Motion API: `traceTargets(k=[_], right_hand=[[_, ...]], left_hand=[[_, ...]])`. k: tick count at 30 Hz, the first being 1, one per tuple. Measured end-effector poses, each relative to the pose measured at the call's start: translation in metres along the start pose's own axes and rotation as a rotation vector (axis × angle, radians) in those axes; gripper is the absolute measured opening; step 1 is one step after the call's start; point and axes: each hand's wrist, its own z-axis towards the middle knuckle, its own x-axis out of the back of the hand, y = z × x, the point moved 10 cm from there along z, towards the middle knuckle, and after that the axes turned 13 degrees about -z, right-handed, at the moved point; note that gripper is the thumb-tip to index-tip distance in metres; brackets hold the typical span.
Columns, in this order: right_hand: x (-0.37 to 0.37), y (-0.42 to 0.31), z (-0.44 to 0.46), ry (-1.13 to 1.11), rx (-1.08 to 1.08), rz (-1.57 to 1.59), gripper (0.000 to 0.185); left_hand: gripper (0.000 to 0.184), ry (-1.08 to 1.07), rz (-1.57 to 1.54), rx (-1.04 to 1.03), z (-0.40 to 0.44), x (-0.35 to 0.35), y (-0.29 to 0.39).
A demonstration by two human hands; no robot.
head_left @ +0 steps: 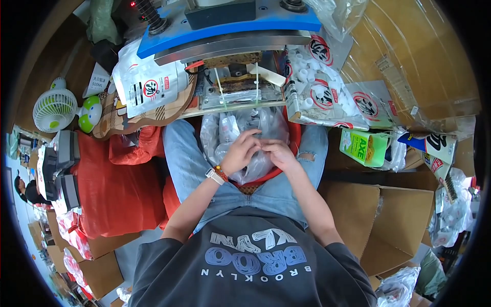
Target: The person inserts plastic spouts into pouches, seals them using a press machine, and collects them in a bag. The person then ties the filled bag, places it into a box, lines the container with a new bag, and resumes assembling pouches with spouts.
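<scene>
My left hand [242,152], with a white band and a red beaded bracelet at the wrist, is bent inward over my lap. Its fingertips meet those of my right hand [279,152], whose fingers are pressed together. Anything pinched between them is too small or hidden to make out. Below both hands, clear plastic bags [223,134] fill a red container [295,134] between my knees. Just beyond stands a press with a blue plate [230,31] and a clear lower platform [239,96].
Printed pouches [148,88] lie on a brown board at the left, near a small fan [54,109]. White caps in a pouch tray [319,97], a green AXE box [363,148] and an open carton [396,220] are at the right. Red bags [117,189] stand at the left.
</scene>
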Motion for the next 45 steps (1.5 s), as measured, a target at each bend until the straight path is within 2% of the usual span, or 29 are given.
traceTargets(k=[2, 3, 5, 6, 7, 9, 10, 12, 15, 16, 18, 19, 21, 22, 23, 26, 27, 29, 30, 32, 33, 34, 35, 38, 39, 41, 42, 43, 45], right_hand=[[-0.005, -0.034, -0.012, 0.156, 0.111, -0.448, 0.019], [-0.012, -0.035, -0.012, 0.153, 0.114, -0.449, 0.019], [-0.042, -0.086, -0.040, 0.470, 0.657, -1.293, 0.010], [-0.056, -0.092, -0.048, 0.552, 0.765, -1.482, 0.009], [-0.060, -0.088, -0.047, 0.556, 0.769, -1.484, 0.009], [-0.069, -0.093, -0.060, 0.758, 0.914, -1.481, 0.009], [-0.068, -0.093, -0.059, 0.747, 0.919, -1.482, 0.009], [-0.075, -0.095, -0.064, 0.716, 0.927, -1.597, 0.014], [-0.075, -0.090, -0.060, 0.640, 0.966, -1.686, 0.012], [-0.075, -0.087, -0.062, 0.642, 0.960, -1.689, 0.012], [-0.087, -0.072, -0.066, 0.535, 0.984, -1.667, 0.013], [-0.101, -0.065, -0.074, 0.470, 1.062, -1.707, 0.013], [-0.090, -0.061, -0.076, 0.479, 1.021, -1.676, 0.013], [-0.080, -0.061, -0.072, 0.490, 0.968, -1.641, 0.013], [-0.080, -0.070, -0.074, 0.490, 0.971, -1.639, 0.013], [-0.061, -0.111, -0.057, 0.337, 0.484, -1.158, 0.020], [-0.055, -0.113, -0.045, 0.341, 0.488, -1.153, 0.020], [-0.056, -0.100, -0.010, 0.291, 0.699, -1.491, 0.035], [-0.038, -0.064, 0.030, 0.211, 0.530, -1.674, 0.050], [-0.037, -0.018, 0.048, -0.127, 0.129, -1.615, 0.059], [-0.025, 0.013, 0.059, -0.219, 0.059, -1.645, 0.068], [-0.040, 0.013, 0.042, -0.332, 0.174, -1.613, 0.070], [-0.044, 0.007, 0.021, -0.282, 0.218, -1.517, 0.067], [-0.053, -0.014, -0.064, 0.175, 0.453, -1.696, 0.044], [-0.069, -0.013, -0.102, 0.156, 0.478, -1.664, 0.040], [-0.074, -0.001, -0.157, 0.297, 0.580, -1.493, 0.036], [-0.082, -0.009, -0.172, 0.300, 0.587, -1.500, 0.036], [-0.087, -0.011, -0.186, 0.301, 0.528, -1.443, 0.033], [-0.100, -0.005, -0.214, 0.303, 0.451, -1.367, 0.031]], left_hand=[[0.014, 0.037, -0.868, 0.699, -0.031, -0.033, -0.071], [0.020, 0.075, -0.832, 0.756, -0.033, -0.031, -0.082], [0.019, 0.011, -0.693, 0.824, -0.034, -0.031, -0.098], [0.019, -0.054, -0.557, 0.887, -0.037, -0.034, -0.105], [0.019, -0.054, -0.558, 0.882, -0.034, -0.034, -0.108], [0.025, -0.116, -0.552, 0.957, -0.039, -0.039, -0.117], [0.025, -0.106, -0.550, 0.960, -0.041, -0.038, -0.120], [0.021, 0.165, -1.271, 1.131, -0.054, -0.051, -0.120], [0.017, 0.202, -1.366, 1.282, -0.054, -0.055, -0.111], [0.017, 0.198, -1.370, 1.285, -0.059, -0.065, -0.117], [0.017, 0.397, -0.996, 1.215, -0.073, -0.054, -0.147], [0.020, 0.345, -0.770, 1.283, -0.076, -0.051, -0.154], [0.025, 0.205, -0.253, 0.999, -0.060, -0.033, -0.140], [0.030, 0.196, -0.140, 0.898, -0.056, -0.027, -0.134], [0.030, 0.197, -0.137, 0.897, -0.057, -0.020, -0.134], [0.033, 0.288, -0.358, 0.885, -0.055, 0.015, -0.117], [0.033, 0.283, -0.354, 0.881, -0.060, 0.022, -0.119], [0.033, 0.432, -0.356, 0.746, -0.065, 0.050, -0.120], [0.035, 0.458, -0.470, 0.756, -0.075, 0.048, -0.133], [0.036, 0.421, -0.406, 0.871, -0.084, 0.059, -0.127], [0.040, 0.411, -0.314, 0.863, -0.095, 0.062, -0.143], [0.043, 0.440, -0.341, 0.888, -0.108, 0.061, -0.156], [0.045, 0.481, -0.366, 0.909, -0.114, 0.062, -0.168], [0.056, 0.331, -0.193, 0.804, -0.100, 0.054, -0.190], [0.057, 0.253, -0.113, 0.757, -0.093, 0.046, -0.202], [0.057, 0.168, -0.171, 0.821, -0.062, 0.049, -0.144], [0.055, 0.177, -0.505, 0.814, -0.049, 0.036, -0.125], [0.055, 0.170, -0.504, 0.812, -0.037, 0.042, -0.110], [0.056, -0.271, -0.252, 0.476, -0.002, 0.036, -0.050]])
